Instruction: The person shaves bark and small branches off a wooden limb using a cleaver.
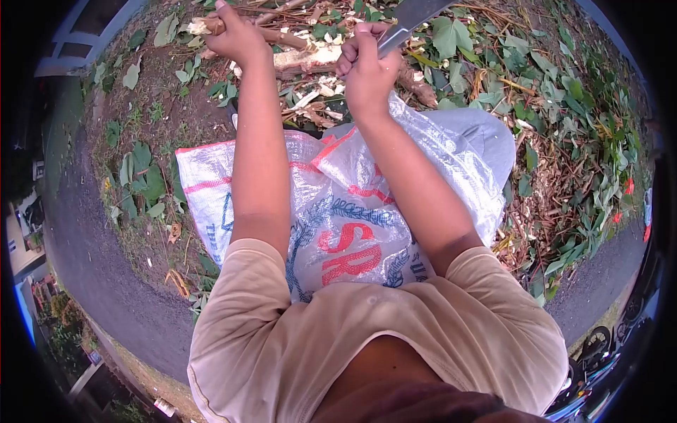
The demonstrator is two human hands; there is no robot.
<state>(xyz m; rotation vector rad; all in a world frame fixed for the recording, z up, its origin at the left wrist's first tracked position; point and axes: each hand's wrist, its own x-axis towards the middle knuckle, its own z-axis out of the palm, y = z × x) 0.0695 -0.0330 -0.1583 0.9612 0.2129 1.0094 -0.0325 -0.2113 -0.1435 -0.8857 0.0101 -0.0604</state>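
Observation:
My left hand (236, 37) is closed round a brown branch (278, 39) near the top of the view; its left end is pale and cut. To the right, my right hand (370, 60) grips a large knife (416, 20) whose broad blade points up and to the right. Below both hands lies a thicker log (303, 62) with its bark partly stripped and pale wood showing. Pale chips (310, 106) are scattered about it. A white woven sack (338, 211) with red and blue print covers my lap.
Green leaves (451, 39) and cut stems lie around the log. Wood chips and debris (557, 176) are heaped at the right. Bare soil with weeds is at the left, beside a grey paved strip (92, 233). Bicycles (599, 352) show at the lower right edge.

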